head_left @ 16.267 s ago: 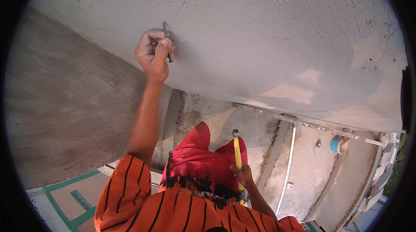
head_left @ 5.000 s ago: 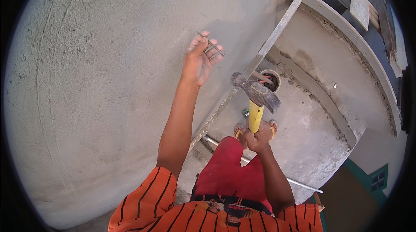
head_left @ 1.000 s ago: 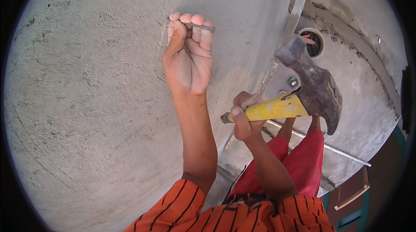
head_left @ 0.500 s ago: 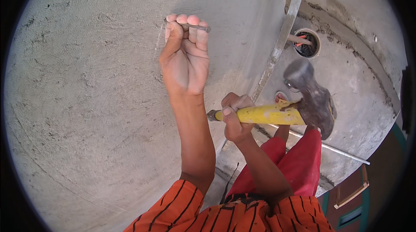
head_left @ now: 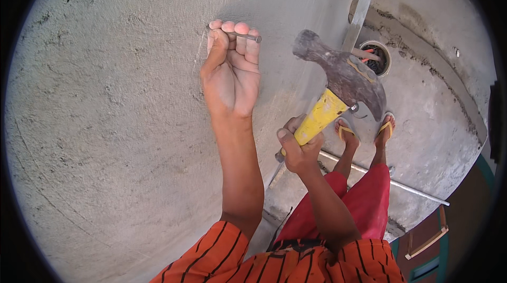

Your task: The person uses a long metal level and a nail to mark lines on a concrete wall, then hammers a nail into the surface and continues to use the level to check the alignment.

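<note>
Against the rough grey plastered wall (head_left: 116, 124), my left hand (head_left: 232, 79) pinches a long metal nail (head_left: 247, 36) between thumb and fingertips, palm turned toward me. The nail's head sticks out to the right, and its other end is near or at the wall; contact cannot be made out. My right hand (head_left: 303, 148) grips a claw hammer (head_left: 346, 74) low on its yellow handle. The hammer head is raised to the right of the nail and apart from it, with the striking face on the nail's side and the claw pointing away.
A round bucket (head_left: 388, 61) with dark contents, something orange and a wooden handle stands on the concrete floor (head_left: 422, 119). A long metal bar (head_left: 364, 5) leans by the wall. A thin pale rod (head_left: 409, 183) crosses the floor beside my feet in yellow flip-flops (head_left: 390, 128).
My right hand has turned the hammer: its head has swung up and left, nearer the nail. My left hand and the nail sit slightly lower and more to the right in view.
</note>
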`<state>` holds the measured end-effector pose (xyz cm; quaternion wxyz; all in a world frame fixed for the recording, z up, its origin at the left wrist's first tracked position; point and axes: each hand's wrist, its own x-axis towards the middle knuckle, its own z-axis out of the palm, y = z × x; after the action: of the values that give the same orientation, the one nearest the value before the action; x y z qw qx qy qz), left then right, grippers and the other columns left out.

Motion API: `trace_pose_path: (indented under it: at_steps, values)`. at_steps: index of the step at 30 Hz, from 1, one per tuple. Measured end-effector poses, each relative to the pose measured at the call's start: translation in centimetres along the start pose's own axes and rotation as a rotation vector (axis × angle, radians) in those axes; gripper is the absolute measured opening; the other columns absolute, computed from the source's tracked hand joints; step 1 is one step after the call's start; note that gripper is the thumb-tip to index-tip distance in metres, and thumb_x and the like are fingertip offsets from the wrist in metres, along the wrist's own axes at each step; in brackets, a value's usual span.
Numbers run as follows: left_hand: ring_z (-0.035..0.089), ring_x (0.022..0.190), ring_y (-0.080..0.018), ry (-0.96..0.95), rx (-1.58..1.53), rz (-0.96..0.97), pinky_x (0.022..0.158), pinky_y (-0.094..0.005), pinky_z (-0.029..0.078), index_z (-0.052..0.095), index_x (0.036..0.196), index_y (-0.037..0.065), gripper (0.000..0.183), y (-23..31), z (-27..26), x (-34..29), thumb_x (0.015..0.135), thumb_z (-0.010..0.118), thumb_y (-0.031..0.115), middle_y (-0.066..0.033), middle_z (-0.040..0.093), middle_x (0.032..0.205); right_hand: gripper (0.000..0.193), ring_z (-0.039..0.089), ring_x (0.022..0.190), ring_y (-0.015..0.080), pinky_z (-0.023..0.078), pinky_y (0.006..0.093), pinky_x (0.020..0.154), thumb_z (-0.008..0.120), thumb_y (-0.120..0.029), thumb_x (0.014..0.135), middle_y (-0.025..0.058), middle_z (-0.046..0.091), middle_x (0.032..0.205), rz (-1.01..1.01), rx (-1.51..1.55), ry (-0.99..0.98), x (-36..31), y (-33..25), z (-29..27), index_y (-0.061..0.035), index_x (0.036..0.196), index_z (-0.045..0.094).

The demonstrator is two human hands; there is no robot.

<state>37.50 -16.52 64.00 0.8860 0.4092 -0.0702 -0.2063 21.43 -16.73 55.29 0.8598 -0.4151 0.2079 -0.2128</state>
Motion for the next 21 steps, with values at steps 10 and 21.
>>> trace_pose_path:
  at_steps: [10,21]
  values:
    - [0.06,0.095,-0.0209,0.003,-0.027,0.001,0.092,-0.0326,0.053,0.048,0.107,0.001,0.014,0.0,0.0,0.0,0.099,0.04,0.009,-0.0113,0.059,0.096,0.02,0.04,0.054,0.0112,0.035,0.0267,0.052,0.055,0.0,0.08,-0.0028,0.031,0.056,0.034,0.071,-0.018,0.4,-0.1,0.7,-0.0071,0.074,0.038]
    - [0.061,0.096,-0.0186,0.027,0.014,0.007,0.09,-0.0342,0.052,0.051,0.105,0.008,0.01,0.2,-0.3,-0.2,0.098,0.045,0.01,-0.0053,0.06,0.098,0.017,0.043,0.053,0.0089,0.036,0.0264,0.05,0.059,-0.005,0.08,0.0009,0.045,0.058,0.019,0.066,-0.01,0.8,-1.8,0.9,-0.0042,0.069,0.047]
